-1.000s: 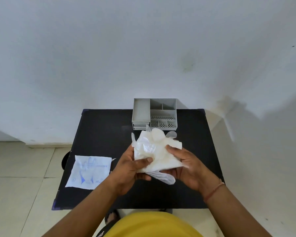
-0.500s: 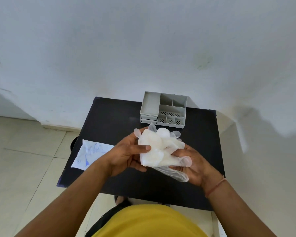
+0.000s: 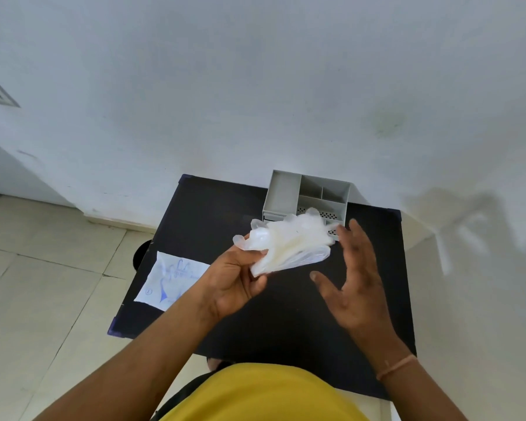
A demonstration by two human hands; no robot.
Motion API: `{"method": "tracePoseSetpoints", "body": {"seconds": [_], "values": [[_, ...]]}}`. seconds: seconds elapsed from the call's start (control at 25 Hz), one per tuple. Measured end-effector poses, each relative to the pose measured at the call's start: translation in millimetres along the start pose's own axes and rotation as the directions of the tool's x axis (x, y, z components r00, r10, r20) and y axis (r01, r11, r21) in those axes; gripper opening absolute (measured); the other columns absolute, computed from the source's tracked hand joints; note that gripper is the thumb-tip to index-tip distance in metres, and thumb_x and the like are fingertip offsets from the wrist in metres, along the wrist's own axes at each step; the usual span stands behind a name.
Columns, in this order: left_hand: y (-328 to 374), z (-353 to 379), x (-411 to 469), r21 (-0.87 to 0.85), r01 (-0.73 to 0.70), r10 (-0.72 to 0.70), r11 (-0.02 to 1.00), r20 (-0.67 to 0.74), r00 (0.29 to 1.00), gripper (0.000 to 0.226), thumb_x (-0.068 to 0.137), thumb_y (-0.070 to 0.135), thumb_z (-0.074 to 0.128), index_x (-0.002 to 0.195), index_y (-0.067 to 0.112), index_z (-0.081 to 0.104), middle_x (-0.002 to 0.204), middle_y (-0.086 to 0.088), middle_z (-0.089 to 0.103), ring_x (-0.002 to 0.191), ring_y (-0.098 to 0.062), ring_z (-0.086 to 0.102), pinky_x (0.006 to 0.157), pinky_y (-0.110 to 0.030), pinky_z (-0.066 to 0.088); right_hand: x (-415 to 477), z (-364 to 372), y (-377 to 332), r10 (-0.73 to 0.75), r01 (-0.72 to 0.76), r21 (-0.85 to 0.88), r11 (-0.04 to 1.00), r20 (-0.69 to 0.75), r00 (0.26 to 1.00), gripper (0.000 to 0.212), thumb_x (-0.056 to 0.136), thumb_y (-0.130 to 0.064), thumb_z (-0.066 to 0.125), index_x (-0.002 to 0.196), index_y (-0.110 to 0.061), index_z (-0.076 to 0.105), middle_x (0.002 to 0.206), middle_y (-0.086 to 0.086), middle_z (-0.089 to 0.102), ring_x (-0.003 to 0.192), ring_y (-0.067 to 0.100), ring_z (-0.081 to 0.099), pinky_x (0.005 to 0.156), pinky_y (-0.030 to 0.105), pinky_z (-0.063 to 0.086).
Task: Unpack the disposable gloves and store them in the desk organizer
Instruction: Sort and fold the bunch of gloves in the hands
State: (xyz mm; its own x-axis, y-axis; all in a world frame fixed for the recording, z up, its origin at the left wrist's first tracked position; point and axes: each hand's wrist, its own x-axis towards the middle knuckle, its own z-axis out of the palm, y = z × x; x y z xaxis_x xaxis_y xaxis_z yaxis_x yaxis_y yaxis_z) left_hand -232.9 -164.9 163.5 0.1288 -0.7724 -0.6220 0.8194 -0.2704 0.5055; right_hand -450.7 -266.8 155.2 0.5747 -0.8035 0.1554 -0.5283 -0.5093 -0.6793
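Note:
A bunch of clear disposable gloves (image 3: 289, 243) is held above the black table (image 3: 301, 314), its glove fingers fanning up toward the organizer. My left hand (image 3: 236, 279) is shut on the bunch's lower end. My right hand (image 3: 354, 276) is open just right of the gloves, fingers spread, holding nothing. The grey desk organizer (image 3: 307, 197) stands at the table's far edge against the wall, with several open compartments and a perforated front; the gloves hide part of its front. The empty white glove packet (image 3: 172, 281) with blue print lies flat at the table's left edge.
A white wall rises directly behind the organizer. Tiled floor lies to the left of the table, and a dark round object (image 3: 142, 253) shows below the table's left edge. My yellow shirt fills the bottom centre.
My right hand has let go of the gloves and opened to the right. My left hand alone now holds the bunch, lifted toward the organizer. The view has shifted left.

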Motion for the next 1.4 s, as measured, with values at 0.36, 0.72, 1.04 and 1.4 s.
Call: {"method": "tracePoseSetpoints", "body": {"seconds": [0.36, 0.72, 1.04, 1.4], "values": [[18.0, -1.9, 17.5, 0.225, -0.051, 0.044, 0.973, 0.035, 0.998, 0.048, 0.095, -0.003, 0.068, 0.135, 0.022, 0.063, 0.128, -0.014, 0.075, 0.108, -0.038, 0.078, 0.079, -0.051, 0.068, 52.6, -19.8, -49.7, -0.118, 0.087, 0.125, 0.988, 0.262, 0.958, 0.010, 0.090, -0.041, 0.078, 0.094, -0.032, 0.081, 0.146, -0.024, 0.057, 0.147, 0.002, 0.040, 0.115, 0.048, 0.045], [18.3, -14.1, 19.6, 0.343, -0.202, 0.137, 0.917, 0.203, 0.969, 0.055, 0.097, -0.007, 0.065, 0.142, 0.024, 0.060, 0.136, -0.014, 0.072, 0.124, -0.037, 0.071, 0.098, -0.062, 0.060, 61.8, 21.9, -63.8, 0.167, -0.130, -0.185, 0.974, 0.198, 0.966, 0.070, 0.075, -0.071, 0.075, 0.133, -0.036, 0.057, 0.169, -0.004, 0.029, 0.155, 0.022, 0.027, 0.122, 0.056, 0.033], [27.4, -26.0, 19.0, 0.250, -0.170, 0.112, 0.953, 0.232, 0.966, 0.068, 0.087, -0.001, 0.071, 0.149, 0.021, 0.056, 0.145, -0.015, 0.067, 0.130, -0.036, 0.067, 0.087, -0.045, 0.064, 70.0, -7.7, -47.1, 0.476, -0.365, 0.736, 0.571, 0.066, 0.877, 0.070, 0.090, -0.056, 0.069, 0.153, -0.041, 0.043, 0.158, -0.012, 0.048, 0.140, 0.007, 0.050, 0.114, 0.045, 0.047], [29.6, -34.4, 23.8, 0.155, -0.112, 0.068, 0.981, 0.265, 0.962, 0.070, 0.086, -0.005, 0.070, 0.151, 0.018, 0.055, 0.147, -0.015, 0.066, 0.133, -0.041, 0.065, 0.092, -0.053, 0.065, 25.6, 9.2, -39.8, 0.358, -0.624, 0.775, 0.104, 0.556, 0.750, 0.078, 0.089, -0.036, 0.079, 0.156, -0.036, 0.039, 0.147, 0.008, 0.063, 0.129, 0.035, 0.066, 0.099, 0.067, 0.055]]}}
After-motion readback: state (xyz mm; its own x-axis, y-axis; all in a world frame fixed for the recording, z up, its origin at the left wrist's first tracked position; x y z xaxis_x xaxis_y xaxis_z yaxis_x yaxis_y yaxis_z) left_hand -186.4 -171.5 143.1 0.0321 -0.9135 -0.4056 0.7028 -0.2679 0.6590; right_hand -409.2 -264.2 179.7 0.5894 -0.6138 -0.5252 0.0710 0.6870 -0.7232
